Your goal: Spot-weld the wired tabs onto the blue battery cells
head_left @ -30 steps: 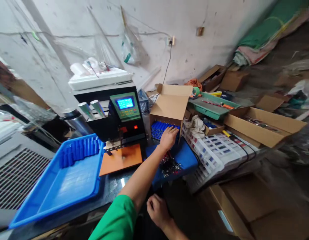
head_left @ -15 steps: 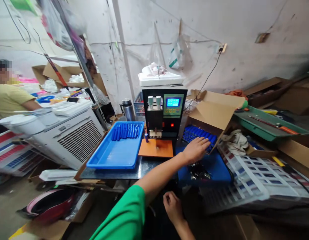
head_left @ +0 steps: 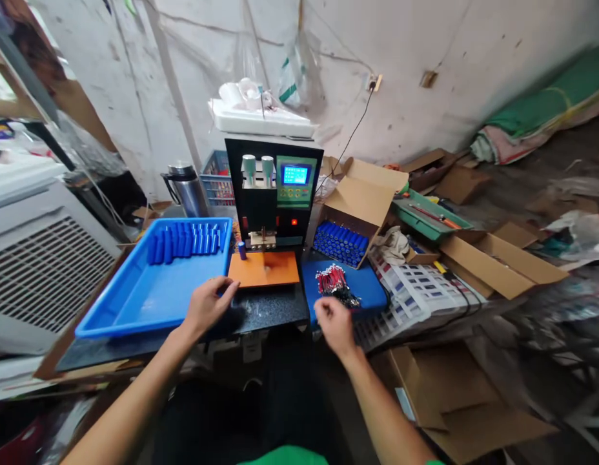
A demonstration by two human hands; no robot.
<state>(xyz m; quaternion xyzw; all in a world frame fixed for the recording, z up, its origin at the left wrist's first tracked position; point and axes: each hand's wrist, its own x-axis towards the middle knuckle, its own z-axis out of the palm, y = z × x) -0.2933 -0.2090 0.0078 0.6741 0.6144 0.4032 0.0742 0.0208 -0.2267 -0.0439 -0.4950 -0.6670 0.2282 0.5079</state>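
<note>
My left hand rests on the dark table edge, fingers curled down and the back of the hand toward me. It lies between the blue tray and the orange plate. My right hand has its fingers folded at the front edge of a blue mat, just below a pile of red-wired parts. What either hand holds is hidden. A black welding machine stands behind the plate, with one blue cell upright beside it. More blue cells line the tray's far end.
An open cardboard box of blue cells stands right of the machine. A steel flask sits behind the tray and a white air cooler at left. A green tool tray and cardboard boxes crowd the right.
My left hand has come back from the box of blue cells to the table edge by the orange plate. My right hand rose from my lap to the blue mat. The view swung right.
</note>
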